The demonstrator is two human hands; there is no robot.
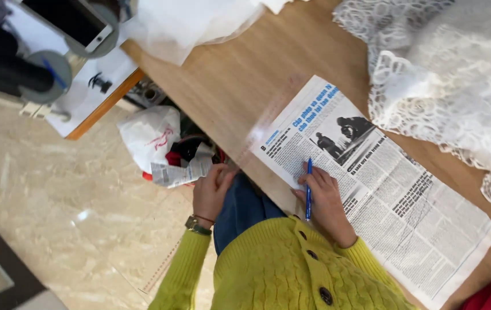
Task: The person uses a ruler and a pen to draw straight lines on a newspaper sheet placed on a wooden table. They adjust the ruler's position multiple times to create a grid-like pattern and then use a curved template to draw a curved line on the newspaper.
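Observation:
My right hand [325, 198] grips a blue pen [308, 189], its tip resting on a newspaper sheet [406, 212] spread over the wooden table [228, 74]. My left hand [212, 189], with a watch on the wrist, is curled at the table's edge around a long clear ruler [257, 129]. The ruler runs slantwise from the newspaper's top corner, past the table edge and down over the floor. Both arms are in yellow-green knitted sleeves.
White lace fabric [446, 74] lies heaped at the table's upper right, sheer white cloth [188, 23] at the top. A white plastic bag [148, 135] with odds and ends sits on the marble floor. A phone [73, 20] rests on a side table, upper left.

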